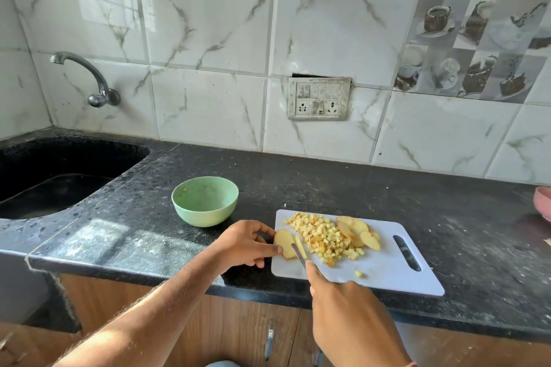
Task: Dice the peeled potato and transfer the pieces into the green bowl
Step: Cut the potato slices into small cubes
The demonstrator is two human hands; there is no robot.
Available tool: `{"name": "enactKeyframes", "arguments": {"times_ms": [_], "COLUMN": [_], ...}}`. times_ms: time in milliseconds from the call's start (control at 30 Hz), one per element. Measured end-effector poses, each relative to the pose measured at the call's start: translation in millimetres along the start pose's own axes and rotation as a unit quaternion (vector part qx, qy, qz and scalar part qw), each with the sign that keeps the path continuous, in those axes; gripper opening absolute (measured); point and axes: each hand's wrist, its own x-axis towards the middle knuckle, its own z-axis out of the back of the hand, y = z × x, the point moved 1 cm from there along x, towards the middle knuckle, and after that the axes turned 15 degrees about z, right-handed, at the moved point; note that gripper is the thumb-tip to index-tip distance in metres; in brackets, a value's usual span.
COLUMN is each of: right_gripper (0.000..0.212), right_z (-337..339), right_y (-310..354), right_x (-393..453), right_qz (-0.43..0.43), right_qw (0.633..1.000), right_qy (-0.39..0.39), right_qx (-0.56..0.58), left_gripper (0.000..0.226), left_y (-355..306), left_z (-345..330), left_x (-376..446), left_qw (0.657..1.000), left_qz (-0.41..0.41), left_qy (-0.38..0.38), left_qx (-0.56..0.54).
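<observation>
A white cutting board [387, 271] lies on the black counter. A heap of diced potato [323, 237] covers its far left part, with a few uncut slices [357, 231] behind it. My left hand [241, 244] pinches a flat potato slice [283, 243] at the board's left edge. My right hand [348, 316] grips a knife [299, 255], forefinger along its back, the blade set on that slice beside a cut strip [300, 244]. One loose cube [358, 273] lies nearer me. The green bowl [205, 201] stands left of the board, holding only a few scraps.
A black sink [59, 176] is sunk into the counter at far left, with a tap [89, 80] on the tiled wall above it. A pink bowl [544, 202] pokes in at the right edge. A switch panel [319, 98] sits on the wall.
</observation>
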Motion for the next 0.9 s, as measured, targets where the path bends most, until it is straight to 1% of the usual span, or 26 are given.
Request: {"name": "enactKeyframes", "arguments": {"times_ms": [100, 267, 567, 767, 900], "right_gripper": [0.061, 0.063, 0.069, 0.07, 0.072], "right_z": [-5, -5, -7, -11, -5], "right_y": [2, 10, 13, 9, 8], "right_x": [16, 44, 69, 65, 53], "right_qz": [0.008, 0.005, -0.002, 0.006, 0.016], "right_qw": [0.999, 0.998, 0.999, 0.997, 0.996], "right_qy": [-0.041, -0.051, 0.014, 0.036, 0.064], "right_qx": [-0.001, -0.021, -0.047, -0.072, -0.062], "left_gripper": [0.036, 0.034, 0.035, 0.038, 0.035], "left_y": [0, -2, -3, -4, -4], "left_z": [0, -1, 2, 2, 2], "left_x": [0, 4, 9, 9, 6], "left_qw": [1.0, 1.0, 0.998, 0.997, 0.997], "left_qz": [0.004, 0.025, 0.047, 0.057, 0.058], "left_qy": [-0.002, -0.011, 0.019, 0.025, 0.022], "left_qx": [-0.007, -0.015, -0.041, -0.045, -0.039]}}
